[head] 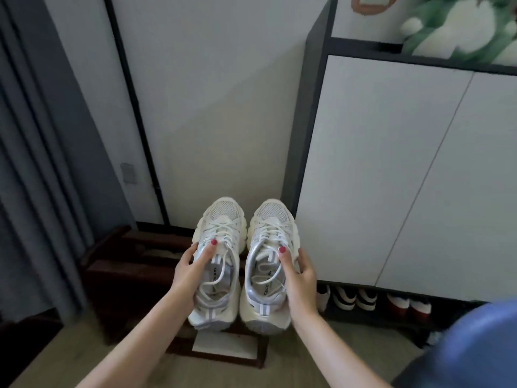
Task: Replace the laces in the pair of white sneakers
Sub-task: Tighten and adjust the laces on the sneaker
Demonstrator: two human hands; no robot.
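White wall (212, 107) is filling the middle of the frame, with a grey curtain (42, 163) hanging down the left edge and a tall shoe cabinet (391, 169) with pale doors taking up the right side. Along the cabinet's open bottom shelf, at the lower right, several other shoes (372, 299) are sitting in a row. Something green and white, too blurred to name, is resting on the cabinet top in the upper right corner. Below centre, a dark wooden stand (134, 264) is sitting on the light floor (70, 345).

I am holding the pair of white sneakers up in the lower middle of the frame, toes pointing away from me. My left hand (193, 267) is gripping the left sneaker (216, 261) by its collar, thumb hooked inside. My right hand (298, 273) is clamping the right sneaker (268, 264) the same way. Both are still fully laced, and the loose lace ends (221, 278) are lying coiled inside the openings.

As I see it, I am risking a dropped shoe, since each is hanging from a one-sided grip. The loose ends could also be spilling out and snagging on the stand as I am lowering them
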